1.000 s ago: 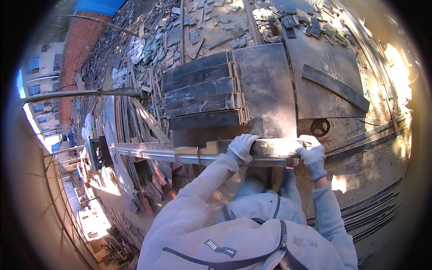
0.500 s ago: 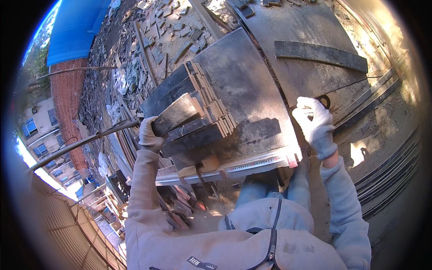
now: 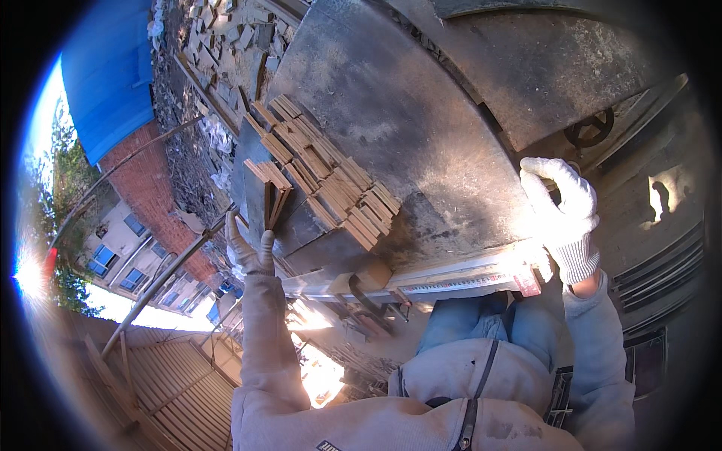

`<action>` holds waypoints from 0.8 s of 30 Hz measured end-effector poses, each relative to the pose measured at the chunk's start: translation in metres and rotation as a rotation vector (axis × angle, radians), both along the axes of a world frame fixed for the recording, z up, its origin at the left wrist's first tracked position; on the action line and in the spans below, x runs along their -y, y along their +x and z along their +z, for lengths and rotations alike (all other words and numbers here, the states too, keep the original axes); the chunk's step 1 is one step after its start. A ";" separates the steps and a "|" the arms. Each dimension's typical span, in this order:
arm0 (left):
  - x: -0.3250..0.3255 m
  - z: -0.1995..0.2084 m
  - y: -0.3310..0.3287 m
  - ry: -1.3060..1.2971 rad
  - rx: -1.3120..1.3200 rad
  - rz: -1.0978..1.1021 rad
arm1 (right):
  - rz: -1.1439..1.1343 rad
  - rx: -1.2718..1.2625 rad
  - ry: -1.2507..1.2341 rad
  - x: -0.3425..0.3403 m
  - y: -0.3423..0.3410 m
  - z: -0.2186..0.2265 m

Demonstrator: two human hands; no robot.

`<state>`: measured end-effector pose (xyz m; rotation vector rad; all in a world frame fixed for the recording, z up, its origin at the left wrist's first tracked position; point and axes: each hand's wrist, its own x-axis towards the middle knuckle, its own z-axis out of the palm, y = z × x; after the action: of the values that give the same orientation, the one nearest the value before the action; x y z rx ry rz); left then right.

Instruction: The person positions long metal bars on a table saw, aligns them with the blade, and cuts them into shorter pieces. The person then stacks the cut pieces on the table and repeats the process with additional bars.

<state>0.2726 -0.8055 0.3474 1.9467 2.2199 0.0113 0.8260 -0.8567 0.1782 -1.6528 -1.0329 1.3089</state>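
My left hand (image 3: 253,252), in a pale work glove, grips the near end of a few dark-faced plywood strips (image 3: 269,192) at the left side of the metal table. Its thumb is on one side and its fingers on the other. Right beside them lies a stack of plywood strips (image 3: 323,177), pale layered edges turned up. My right hand (image 3: 562,214), also gloved, is at the table's right edge with fingers loosely bent and a gap between thumb and fingers. Nothing shows in it. Whether it touches the edge I cannot tell.
The worn metal table (image 3: 444,165) has a measuring tape (image 3: 459,284) along its near edge and a clamp (image 3: 365,297) below. Past a dark slot lies a second metal plate (image 3: 556,68), with a handwheel (image 3: 589,129) beneath. A metal pole (image 3: 169,270) slants at left; wood scraps (image 3: 226,37) litter the ground beyond.
The view has swung. The dark strips that lay flat on the stack now stand on edge in my left hand, off its left side. The long dark board on the far plate has left the view.
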 end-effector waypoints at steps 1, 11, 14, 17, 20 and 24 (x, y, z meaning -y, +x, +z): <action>0.007 -0.001 0.014 0.086 0.053 0.056 | 0.014 0.003 0.012 0.001 0.000 -0.004; 0.123 -0.001 0.142 0.036 0.008 -0.074 | 0.151 0.564 0.420 -0.054 0.053 -0.011; 0.147 -0.007 0.177 0.023 0.146 -0.125 | 0.228 0.990 0.311 -0.111 0.135 -0.008; 0.172 -0.013 0.210 -0.056 0.206 -0.125 | 0.422 1.440 0.265 -0.177 0.204 -0.007; 0.191 -0.023 0.240 -0.077 0.322 -0.126 | 0.799 1.450 -0.074 -0.232 0.228 0.005; 0.211 -0.038 0.284 -0.036 0.331 -0.132 | 1.057 1.317 -0.070 -0.234 0.217 0.041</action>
<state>0.5570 -1.0161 0.3095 1.9074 1.8675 0.2547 1.0431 -0.6226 0.2187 -2.0657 -2.9244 0.5843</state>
